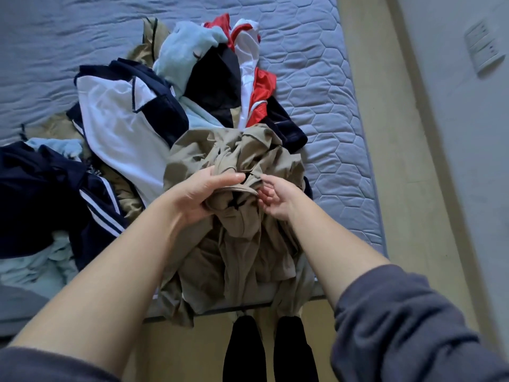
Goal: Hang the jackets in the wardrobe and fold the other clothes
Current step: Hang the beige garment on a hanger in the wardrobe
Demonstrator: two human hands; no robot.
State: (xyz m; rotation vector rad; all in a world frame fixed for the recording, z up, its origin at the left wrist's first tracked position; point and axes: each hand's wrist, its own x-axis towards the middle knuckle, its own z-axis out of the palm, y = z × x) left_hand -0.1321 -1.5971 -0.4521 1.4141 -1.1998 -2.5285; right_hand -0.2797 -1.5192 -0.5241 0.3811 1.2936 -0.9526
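Now | left grip (202, 194) clutches khaki garment (248, 252) | right grip (278, 198) pinches its edge

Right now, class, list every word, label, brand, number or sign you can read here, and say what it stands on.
No text can be read.
On the navy striped garment: pale marks, perhaps print, too blurred to read.
On the wall switch plate: no legible marking.
On the khaki garment: no label shows.
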